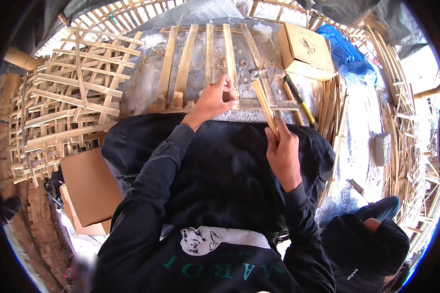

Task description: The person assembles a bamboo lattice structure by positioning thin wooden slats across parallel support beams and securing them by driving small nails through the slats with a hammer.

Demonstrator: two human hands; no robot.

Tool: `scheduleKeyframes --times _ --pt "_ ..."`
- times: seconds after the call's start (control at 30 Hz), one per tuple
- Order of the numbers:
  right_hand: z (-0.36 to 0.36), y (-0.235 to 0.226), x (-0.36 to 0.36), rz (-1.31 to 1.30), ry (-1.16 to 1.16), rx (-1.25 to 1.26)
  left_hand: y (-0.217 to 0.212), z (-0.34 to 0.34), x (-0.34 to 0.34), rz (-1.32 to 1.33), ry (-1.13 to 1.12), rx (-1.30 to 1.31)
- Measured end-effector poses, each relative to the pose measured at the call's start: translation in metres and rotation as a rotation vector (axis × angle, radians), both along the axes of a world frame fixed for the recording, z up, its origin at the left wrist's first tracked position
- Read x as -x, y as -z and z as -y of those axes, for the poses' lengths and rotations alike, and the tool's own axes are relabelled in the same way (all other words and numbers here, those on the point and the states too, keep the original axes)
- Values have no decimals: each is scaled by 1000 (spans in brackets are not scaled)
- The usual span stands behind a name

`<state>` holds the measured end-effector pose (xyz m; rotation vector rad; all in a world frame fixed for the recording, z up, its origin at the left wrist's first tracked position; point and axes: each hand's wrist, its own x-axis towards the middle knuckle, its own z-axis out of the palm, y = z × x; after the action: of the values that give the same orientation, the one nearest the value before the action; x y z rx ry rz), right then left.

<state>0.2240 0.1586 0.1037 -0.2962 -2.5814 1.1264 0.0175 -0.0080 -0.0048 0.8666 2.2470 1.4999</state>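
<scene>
Swing hammer, gripped low in right hand, square onto slat; keep curled left hand (can't tell if pinching anything) clear of hammer head.

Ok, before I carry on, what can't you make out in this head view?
All in the head view:
- Whether the left hand pinches anything: its own fingers hide it, and anything there is too small.
- Lower end of the middle slat: behind that hand.
- Exact shape of the head of the hammer in the right hand: blurred.
- Inside of the upper-right cardboard box: hidden by its top.
</scene>
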Motion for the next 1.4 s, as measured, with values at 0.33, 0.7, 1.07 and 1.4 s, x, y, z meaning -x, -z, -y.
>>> scheduleKeyframes --times 0.33,0.7,1.07,1.4 --pt "-10 -9 2 51 -22 6 -24 15 9 -269 256 157" --pt "-20 22 -2 68 -55 10 -18 8 4 -222 177 198" --pt "-21 29 -11 122 -94 3 -28 8 -5 -214 109 537" --pt "-20 -3 4 -47 -18 0 -10 17 5 -310 192 336"
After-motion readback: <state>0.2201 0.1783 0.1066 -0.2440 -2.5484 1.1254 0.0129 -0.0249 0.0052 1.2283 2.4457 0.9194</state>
